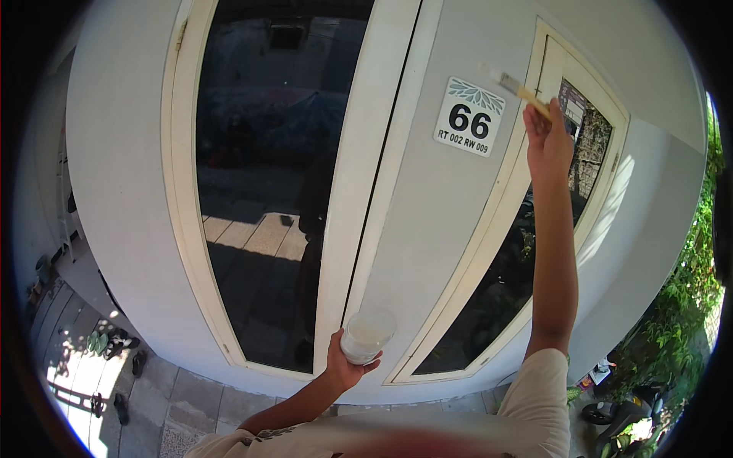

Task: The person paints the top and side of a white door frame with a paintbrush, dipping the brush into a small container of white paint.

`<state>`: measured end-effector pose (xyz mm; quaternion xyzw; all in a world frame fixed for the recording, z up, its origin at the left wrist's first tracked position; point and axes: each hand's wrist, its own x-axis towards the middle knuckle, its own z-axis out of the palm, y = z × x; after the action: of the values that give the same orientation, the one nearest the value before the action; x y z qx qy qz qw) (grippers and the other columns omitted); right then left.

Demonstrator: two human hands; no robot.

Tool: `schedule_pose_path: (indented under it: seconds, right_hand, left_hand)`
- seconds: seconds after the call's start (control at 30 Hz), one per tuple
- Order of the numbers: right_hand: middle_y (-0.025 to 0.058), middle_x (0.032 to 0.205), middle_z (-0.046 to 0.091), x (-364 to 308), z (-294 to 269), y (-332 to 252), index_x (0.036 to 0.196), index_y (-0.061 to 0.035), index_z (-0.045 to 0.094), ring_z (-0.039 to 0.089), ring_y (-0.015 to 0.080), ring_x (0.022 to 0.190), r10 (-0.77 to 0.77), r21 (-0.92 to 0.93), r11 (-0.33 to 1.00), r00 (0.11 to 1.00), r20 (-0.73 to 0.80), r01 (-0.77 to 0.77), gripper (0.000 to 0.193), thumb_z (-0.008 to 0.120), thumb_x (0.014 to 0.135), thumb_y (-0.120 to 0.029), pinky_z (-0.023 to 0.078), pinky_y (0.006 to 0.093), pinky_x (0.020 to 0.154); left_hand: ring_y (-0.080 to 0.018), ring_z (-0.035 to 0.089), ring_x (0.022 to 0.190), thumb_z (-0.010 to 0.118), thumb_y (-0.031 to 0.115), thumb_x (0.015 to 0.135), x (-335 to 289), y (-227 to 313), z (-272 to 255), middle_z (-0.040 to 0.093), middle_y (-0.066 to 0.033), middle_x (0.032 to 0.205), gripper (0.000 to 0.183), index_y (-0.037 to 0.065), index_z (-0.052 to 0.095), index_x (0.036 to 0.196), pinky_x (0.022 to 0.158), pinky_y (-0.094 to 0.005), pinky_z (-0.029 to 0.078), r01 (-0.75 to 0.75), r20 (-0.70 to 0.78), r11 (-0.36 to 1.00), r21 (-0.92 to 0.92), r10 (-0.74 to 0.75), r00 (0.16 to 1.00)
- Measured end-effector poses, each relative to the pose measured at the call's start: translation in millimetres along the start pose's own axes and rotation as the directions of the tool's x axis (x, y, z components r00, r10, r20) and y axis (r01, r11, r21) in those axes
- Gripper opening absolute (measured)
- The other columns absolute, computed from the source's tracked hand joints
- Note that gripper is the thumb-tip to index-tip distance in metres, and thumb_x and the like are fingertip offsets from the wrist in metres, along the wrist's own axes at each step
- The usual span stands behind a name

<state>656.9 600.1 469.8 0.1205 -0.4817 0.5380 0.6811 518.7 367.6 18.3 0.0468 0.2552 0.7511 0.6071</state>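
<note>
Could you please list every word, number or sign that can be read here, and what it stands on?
White house-number plaque: large dark digits above smaller dark lettering; legible, but not copied out here.
Pale patch in the right-hand window: any text is too small to read.
Paintbrush and translucent tub: no readable text.

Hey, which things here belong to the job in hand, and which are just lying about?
In use:
Paintbrush, in the right hand
Clear tub with whitish contents, in the left hand
Grey wall, behind the brush

Just lying about, lower left:
Green footwear
Dark footwear
</note>
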Motion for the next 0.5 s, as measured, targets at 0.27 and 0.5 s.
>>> schedule_pose_path:
  seconds: [0.27,0.5]
  right_hand:
    - [0.0129,0.083,0.065,159,202,-1,0.094,0.0021,0.060,0.068,0.0230,0.069,-0.339,-0.140,0.919,0.921,0.193,0.368,0.024,0.072,0.087,-0.018,0.060,0.0351,0.065]
    - [0.0128,0.073,0.063,185,284,16,0.084,0.0026,0.060,0.066,0.0227,0.059,-0.456,-0.431,0.716,0.836,0.306,0.549,0.022,0.072,0.086,-0.015,0.059,0.0313,0.057]
  left_hand:
    - [-0.0331,0.061,0.099,0.034,0.060,0.091,-19,83,-50,0.060,-0.0127,0.119,0.063,0.014,0.054,0.128,0.079,-0.0444,0.050,-0.003,-0.028,0.998,-0.059,0.002,1.000]
    - [-0.0341,0.061,0.098,0.036,0.061,0.089,-20,115,-73,0.062,-0.0104,0.116,0.061,0.018,0.056,0.127,0.077,-0.0441,0.050,-0.015,-0.021,0.994,-0.109,0.013,1.000]
